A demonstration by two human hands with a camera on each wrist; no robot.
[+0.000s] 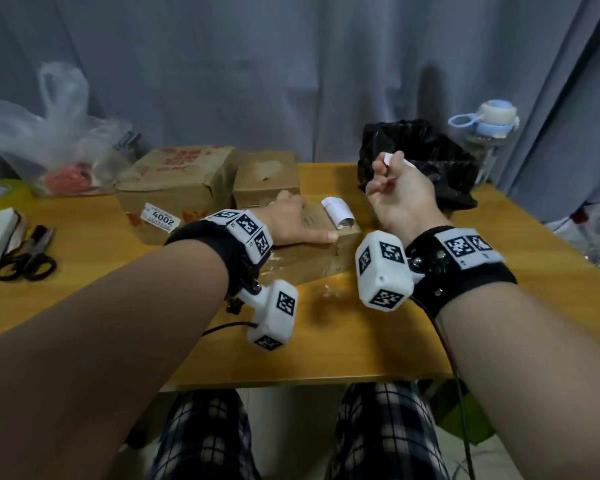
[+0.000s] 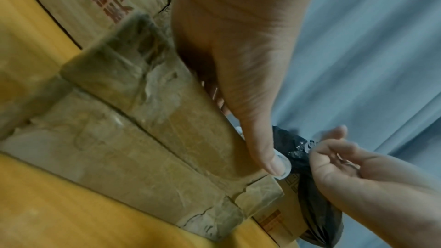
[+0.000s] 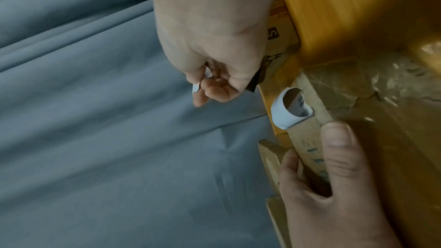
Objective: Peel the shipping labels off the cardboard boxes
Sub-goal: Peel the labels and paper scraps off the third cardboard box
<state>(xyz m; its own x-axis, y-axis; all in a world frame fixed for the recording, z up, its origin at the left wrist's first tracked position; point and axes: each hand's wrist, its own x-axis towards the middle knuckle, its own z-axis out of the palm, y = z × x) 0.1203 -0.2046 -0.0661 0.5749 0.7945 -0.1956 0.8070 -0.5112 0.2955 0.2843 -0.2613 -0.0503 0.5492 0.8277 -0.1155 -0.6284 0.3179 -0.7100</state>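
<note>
A flat, taped cardboard box (image 1: 312, 254) lies at the middle of the yellow table (image 1: 326, 341). My left hand (image 1: 291, 225) rests flat on its top, the thumb stretched along the front edge. A white shipping label (image 1: 338, 213), half peeled and curled into a roll, sits on the box's right end; the right wrist view shows the curl (image 3: 288, 108) beside the left thumb (image 3: 339, 148). My right hand (image 1: 395, 192) is raised above the box's right side and pinches a small white label scrap (image 1: 394, 159). The scrap (image 3: 197, 87) sticks out between its fingertips.
Two more boxes stand behind: a large one (image 1: 177, 181) with a "4002" label (image 1: 161, 218) and a smaller one (image 1: 265, 178) with a torn patch. A black plastic bag (image 1: 426, 161) sits back right beside a water bottle (image 1: 489, 129). Scissors (image 1: 25, 261) and a clear bag (image 1: 59, 143) lie left.
</note>
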